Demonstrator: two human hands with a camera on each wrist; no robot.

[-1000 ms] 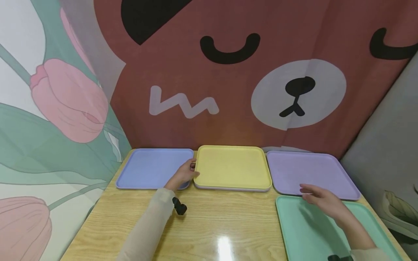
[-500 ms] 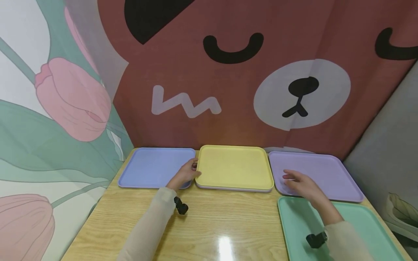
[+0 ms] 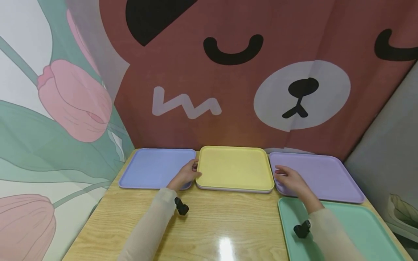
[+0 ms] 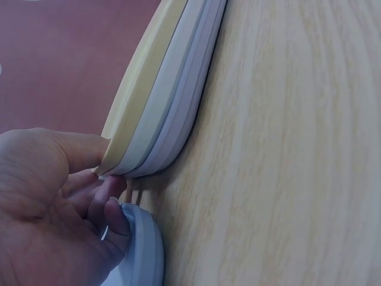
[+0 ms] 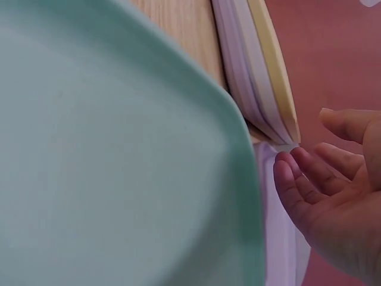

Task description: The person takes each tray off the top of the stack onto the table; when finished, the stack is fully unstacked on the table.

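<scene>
Head cam: above and on the near side of the yellow tray (image 3: 235, 169), facing forward and down; widest and farthest view. Left wrist cam: close in, low off that tray's near left corner, facing forward, rolled sideways so its edge runs up-frame. Right wrist cam: over the green tray (image 5: 119, 155), right of the yellow tray's near side, facing forward, rolled the opposite way. Overlap: head and left wrist share the near left corner; head and right wrist, the near right corner. All three include the red backdrop (image 3: 183, 130) behind the yellow tray.
</scene>
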